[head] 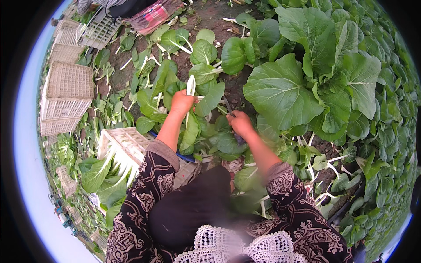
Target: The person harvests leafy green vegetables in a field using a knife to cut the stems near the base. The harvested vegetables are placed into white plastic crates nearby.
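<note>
My left hand (183, 102) grips a leafy green, with its white stalks (191, 84) standing up past the fingers and its green leaf (189, 133) hanging below. In my right hand (240, 124) is a knife (227, 106), its dark blade pointing up and away from me. A broad loose leaf (211, 99) lies between the two hands. Under and around them, cut leaves (227, 139) cover the ground. To the right of my right hand stands a large leafy plant (286, 88) with wide, pale-veined leaves.
A white plastic crate (123, 139) sits left of my knees, with bunched greens (102, 177) beside it. Stacked crates (69, 80) stand farther left. At the top left, a person (128, 7) is partly visible beside another crate (100, 29) and a pink printed sack (154, 14). Dense crop (391, 131) fills the right.
</note>
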`<state>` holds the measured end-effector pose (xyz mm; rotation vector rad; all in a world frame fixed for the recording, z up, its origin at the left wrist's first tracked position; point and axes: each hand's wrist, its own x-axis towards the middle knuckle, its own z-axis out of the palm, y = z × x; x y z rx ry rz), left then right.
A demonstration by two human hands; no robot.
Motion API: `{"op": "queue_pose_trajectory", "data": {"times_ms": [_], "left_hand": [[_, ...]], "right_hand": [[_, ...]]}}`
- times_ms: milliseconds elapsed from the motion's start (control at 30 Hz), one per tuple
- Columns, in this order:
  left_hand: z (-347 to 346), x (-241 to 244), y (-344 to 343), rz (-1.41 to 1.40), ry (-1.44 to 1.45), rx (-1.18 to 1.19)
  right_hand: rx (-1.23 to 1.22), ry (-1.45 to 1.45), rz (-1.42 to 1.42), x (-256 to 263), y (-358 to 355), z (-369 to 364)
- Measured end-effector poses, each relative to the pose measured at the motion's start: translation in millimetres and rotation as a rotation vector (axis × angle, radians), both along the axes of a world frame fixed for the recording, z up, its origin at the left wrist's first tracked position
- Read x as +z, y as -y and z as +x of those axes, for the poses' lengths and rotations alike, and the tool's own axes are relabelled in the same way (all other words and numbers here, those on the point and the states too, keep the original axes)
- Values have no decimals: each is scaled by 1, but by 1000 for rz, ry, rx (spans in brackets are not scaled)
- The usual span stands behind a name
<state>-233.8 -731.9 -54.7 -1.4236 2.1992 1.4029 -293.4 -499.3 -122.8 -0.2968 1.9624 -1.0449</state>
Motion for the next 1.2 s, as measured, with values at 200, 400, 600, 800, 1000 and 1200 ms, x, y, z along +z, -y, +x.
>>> {"op": "queue_pose_trajectory", "data": {"times_ms": [200, 400, 600, 800, 1000, 1200], "left_hand": [[1, 0, 1, 114, -100, 56], [-30, 70, -25, 240, -253, -62], [-31, 116, -52, 565, -362, -166], [-16, 120, -93, 656, -165, -411], [-8, 147, -152, 320, -361, -813], [11, 90, -193, 777, -216, -788]], "right_hand": [[40, 569, -58, 14, -28, 2], [-332, 517, -262, 63, -105, 35], [-784, 293, -655, 109, -98, 19], [-907, 320, -733, 122, -114, -1], [-863, 165, -603, 146, -166, 19], [-725, 145, -559, 165, -156, 29]]}}
